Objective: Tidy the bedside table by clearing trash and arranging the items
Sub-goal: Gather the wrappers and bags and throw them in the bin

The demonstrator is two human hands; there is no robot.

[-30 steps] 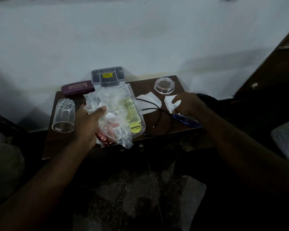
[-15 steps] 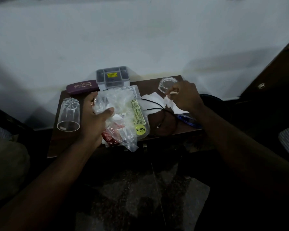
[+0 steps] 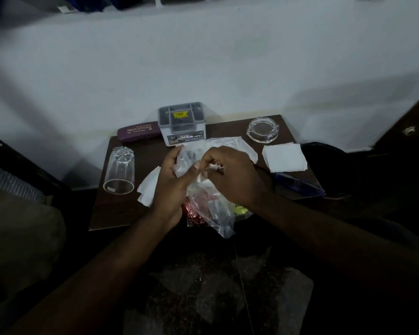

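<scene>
A clear plastic bag (image 3: 205, 189) of trash is held above the front edge of the bench (image 3: 121, 211), its mouth turned up toward the grey organiser box (image 3: 182, 124) and its long axis running from that box toward the viewer; the left hand (image 3: 172, 182) is clenched on the bag's near left rim, and the right hand (image 3: 230, 177) is pinched on what seems a small white scrap (image 3: 215, 167) right at the mouth, so the scrap lies just beside the opening and a short inward push is judged to be all that is needed; of the loose trash, the folded white tissue (image 3: 284, 157) lies right of the box, nearer the right hand, while a white paper (image 3: 149, 187) lies left of the bag, touching the left hand; the upturned glass (image 3: 119, 171) stands further left of the box
</scene>
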